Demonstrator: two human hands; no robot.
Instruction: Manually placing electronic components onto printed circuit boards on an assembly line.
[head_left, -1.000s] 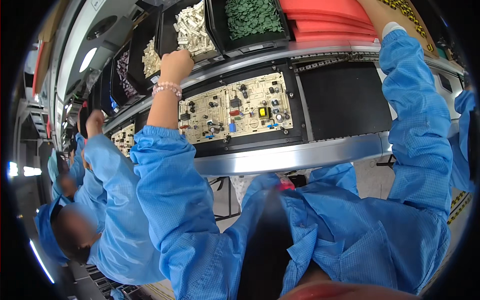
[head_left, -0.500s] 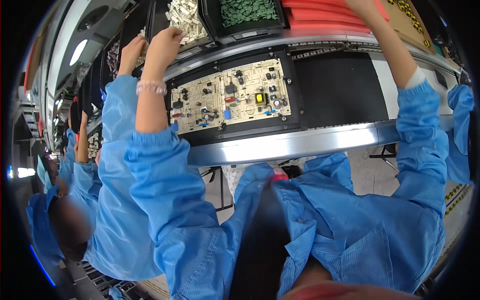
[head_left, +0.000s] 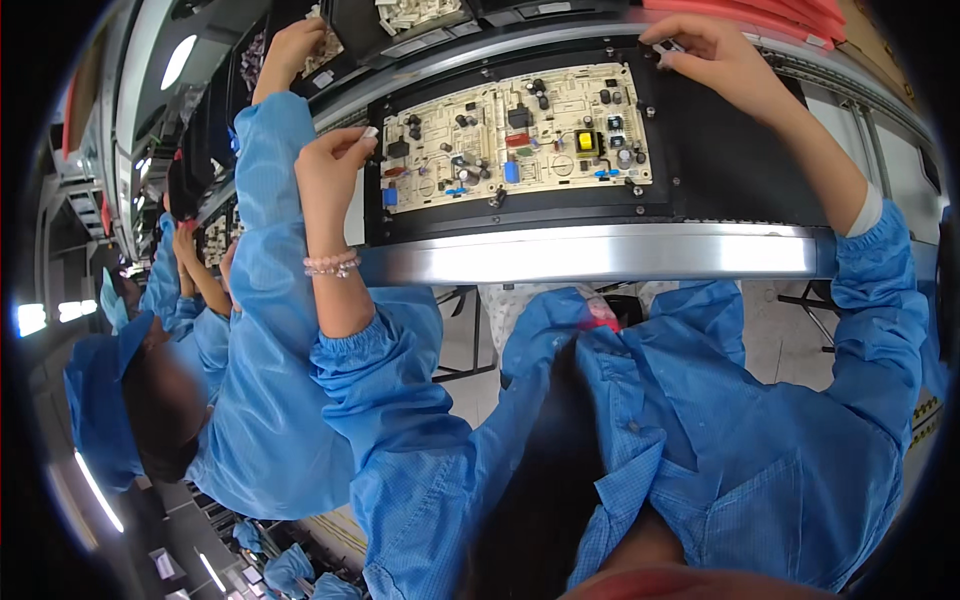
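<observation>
A pale circuit board panel (head_left: 460, 145) lies in a black carrier frame (head_left: 585, 205) on the line in front of me. It bears black cylinders, blue and red parts and a yellow-topped transformer (head_left: 586, 142). At the panel's left edge, my left hand (head_left: 330, 175) pinches a small white block-shaped part (head_left: 369, 133) between thumb and fingertips, held above the frame. Beyond the frame's far right corner, my right hand (head_left: 718, 62) is closed on a small light-grey and dark part (head_left: 668, 47), whose kind I cannot make out.
On the left, a co-worker's hand (head_left: 292, 52) reaches to a parts bin. A bin of white parts (head_left: 420, 12) stands behind the rail, beside red foam sheets (head_left: 760, 15). A shiny metal rail (head_left: 600, 254) runs along the near side.
My left hand has come back from the white-parts bin to the board's left edge, now with a white part. My right hand has come down from the red sheets toward the carrier frame.
</observation>
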